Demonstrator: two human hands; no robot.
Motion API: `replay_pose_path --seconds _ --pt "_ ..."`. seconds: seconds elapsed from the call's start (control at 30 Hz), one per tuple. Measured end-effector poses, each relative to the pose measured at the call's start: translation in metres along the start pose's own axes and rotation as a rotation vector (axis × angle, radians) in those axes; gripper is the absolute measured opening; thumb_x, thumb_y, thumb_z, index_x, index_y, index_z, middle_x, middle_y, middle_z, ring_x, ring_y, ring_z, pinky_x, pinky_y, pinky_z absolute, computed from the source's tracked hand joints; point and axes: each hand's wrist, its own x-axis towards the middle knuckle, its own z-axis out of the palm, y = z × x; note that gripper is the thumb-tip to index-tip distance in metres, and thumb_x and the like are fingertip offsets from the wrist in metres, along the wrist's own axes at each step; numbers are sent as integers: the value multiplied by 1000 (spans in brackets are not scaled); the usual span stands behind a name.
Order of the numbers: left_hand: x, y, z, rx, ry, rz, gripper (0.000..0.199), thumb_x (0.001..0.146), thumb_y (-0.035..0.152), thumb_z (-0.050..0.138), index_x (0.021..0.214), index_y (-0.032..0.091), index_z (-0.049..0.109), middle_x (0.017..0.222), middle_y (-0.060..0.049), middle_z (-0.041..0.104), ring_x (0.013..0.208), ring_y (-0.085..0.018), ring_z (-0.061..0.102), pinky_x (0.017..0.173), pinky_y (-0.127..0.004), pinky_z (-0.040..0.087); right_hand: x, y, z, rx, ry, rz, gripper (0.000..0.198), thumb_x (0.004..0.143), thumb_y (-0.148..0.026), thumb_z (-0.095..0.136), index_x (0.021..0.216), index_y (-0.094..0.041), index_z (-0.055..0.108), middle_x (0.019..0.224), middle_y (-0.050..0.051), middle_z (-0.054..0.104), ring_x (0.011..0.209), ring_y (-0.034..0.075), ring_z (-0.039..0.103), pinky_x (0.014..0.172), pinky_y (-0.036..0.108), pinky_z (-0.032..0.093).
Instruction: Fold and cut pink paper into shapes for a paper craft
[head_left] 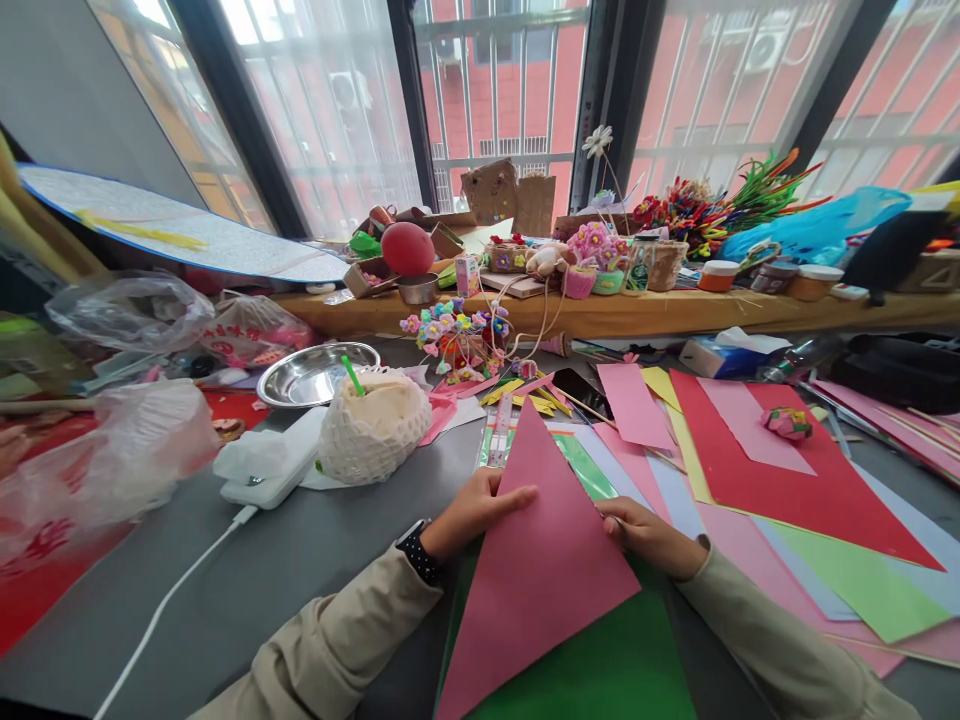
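Note:
A sheet of pink paper, its visible shape a large triangle with the point away from me, is held tilted in front of me. My left hand grips its left side, thumb lying on top and fingers behind. At the right edge, my right hand is closed in a pinch; a thin dark bit shows at its fingertips, too small to name. Just above that hand the paper's edge looks slightly rough. Beneath the pink paper lies a green sheet. A clear ruler is partly seen behind the paper's tip.
Coloured paper sheets spread at right. At left are a netted coconut with a green straw, a white power bank with its cable, a steel plate and plastic bags. Craft flowers and jars line the wooden ledge.

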Motion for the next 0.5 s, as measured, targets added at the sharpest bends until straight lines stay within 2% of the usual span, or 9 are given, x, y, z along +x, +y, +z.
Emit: replay_pose_path --seconds 0.5 --pt "0 -1 -1 -16 -104 -12 36 63 45 58 63 10 52 60 -1 53 52 -10 49 45 -18 36 -2 -3 -5 6 -103 -20 54 71 -63 31 64 -12 47 57 -4 27 49 6 19 42 20 14"
